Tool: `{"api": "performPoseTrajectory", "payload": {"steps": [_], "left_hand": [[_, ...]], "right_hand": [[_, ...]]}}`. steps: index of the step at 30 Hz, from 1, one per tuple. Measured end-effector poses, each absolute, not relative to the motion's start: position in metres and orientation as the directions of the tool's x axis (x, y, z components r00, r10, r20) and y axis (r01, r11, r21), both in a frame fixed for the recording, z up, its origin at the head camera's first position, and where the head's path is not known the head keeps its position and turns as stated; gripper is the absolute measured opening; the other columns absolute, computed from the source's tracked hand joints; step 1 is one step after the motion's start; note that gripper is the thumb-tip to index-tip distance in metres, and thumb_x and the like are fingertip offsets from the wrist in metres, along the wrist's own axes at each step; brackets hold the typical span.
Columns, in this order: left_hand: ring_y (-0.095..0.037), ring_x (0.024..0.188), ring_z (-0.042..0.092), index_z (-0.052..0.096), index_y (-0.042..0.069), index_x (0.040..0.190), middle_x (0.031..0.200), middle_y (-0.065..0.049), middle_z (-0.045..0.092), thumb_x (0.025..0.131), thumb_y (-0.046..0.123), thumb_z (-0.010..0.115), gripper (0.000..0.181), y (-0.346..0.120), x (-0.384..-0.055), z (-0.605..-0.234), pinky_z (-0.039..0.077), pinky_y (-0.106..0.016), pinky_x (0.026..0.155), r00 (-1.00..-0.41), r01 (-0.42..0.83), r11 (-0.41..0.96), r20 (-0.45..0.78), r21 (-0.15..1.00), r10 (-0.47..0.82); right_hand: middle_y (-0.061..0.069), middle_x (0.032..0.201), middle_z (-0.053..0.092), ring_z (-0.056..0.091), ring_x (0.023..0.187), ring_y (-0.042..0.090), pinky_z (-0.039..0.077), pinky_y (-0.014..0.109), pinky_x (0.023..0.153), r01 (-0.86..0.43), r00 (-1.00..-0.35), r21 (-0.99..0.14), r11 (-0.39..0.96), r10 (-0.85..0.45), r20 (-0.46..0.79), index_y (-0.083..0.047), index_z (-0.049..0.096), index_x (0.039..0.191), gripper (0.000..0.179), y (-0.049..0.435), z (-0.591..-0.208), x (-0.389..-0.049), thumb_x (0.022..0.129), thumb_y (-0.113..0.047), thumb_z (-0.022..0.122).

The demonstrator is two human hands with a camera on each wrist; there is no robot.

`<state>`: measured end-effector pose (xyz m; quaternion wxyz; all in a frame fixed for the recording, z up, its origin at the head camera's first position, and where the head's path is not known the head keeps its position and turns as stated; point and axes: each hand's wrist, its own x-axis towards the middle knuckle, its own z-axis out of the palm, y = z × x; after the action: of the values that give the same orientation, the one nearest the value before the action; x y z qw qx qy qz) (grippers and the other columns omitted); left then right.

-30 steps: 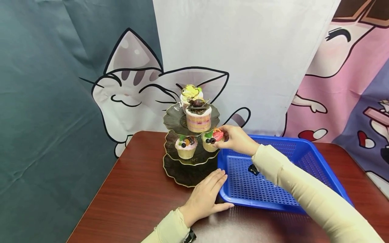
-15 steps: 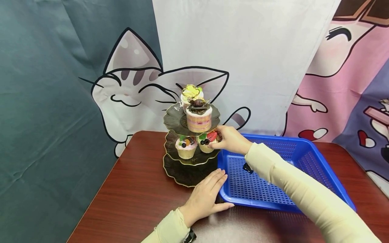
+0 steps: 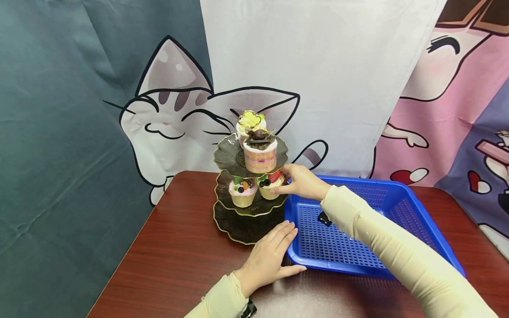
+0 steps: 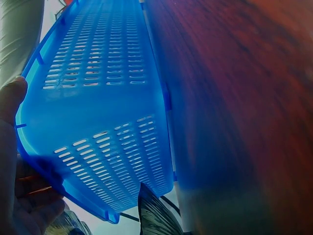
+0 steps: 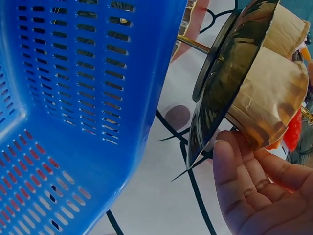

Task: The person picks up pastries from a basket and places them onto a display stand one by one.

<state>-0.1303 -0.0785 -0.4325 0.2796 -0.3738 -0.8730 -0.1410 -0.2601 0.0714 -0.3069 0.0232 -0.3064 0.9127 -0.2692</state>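
On the middle tier of a dark, gold-edged tiered stand (image 3: 242,227), my right hand (image 3: 304,181) holds a cupcake (image 3: 265,193) topped with strawberry and dark berries. My thumb is on its front side and my fingers are at its right. In the right wrist view, the right hand's fingertips touch the base of the cupcake (image 5: 271,93). A second fruit cupcake (image 3: 242,198) sits just to its left. My left hand (image 3: 268,256) rests with straight fingers on the near left corner of a blue plastic basket (image 3: 338,268).
The top tier bears a layered cake cup (image 3: 260,160) with chocolate decoration and a yellow-topped cake (image 3: 250,121) behind it. All stand on a reddish wooden table (image 3: 171,247). A printed cartoon cloth (image 3: 326,66) hangs behind it.
My right hand has moved left with the strawberry cupcake, which now sits farther in on the middle tier, close to the other cupcake. The left hand has stayed put.
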Motion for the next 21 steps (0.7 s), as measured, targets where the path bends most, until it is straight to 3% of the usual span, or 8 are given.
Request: {"api": "performPoseTrajectory", "payload": {"steps": [21], "left_hand": [[-0.019,0.134,0.048,0.057,0.007,0.130,0.137,-0.007,0.057,0.074,0.061,0.072,0.080,-0.0789,-0.1305,-0.4329,0.039,-0.027,0.113,-0.556,0.735,0.677,0.599,0.030,0.576]], "right_hand": [[0.013,0.109,0.069,0.066,0.099,0.025,0.055,0.042,0.087,-0.519,-0.828,-0.530,0.671,-0.549,0.116,-0.002,0.061,0.119,0.052,0.0764,-0.3095,-0.2613,0.085,-0.041,0.070]]}}
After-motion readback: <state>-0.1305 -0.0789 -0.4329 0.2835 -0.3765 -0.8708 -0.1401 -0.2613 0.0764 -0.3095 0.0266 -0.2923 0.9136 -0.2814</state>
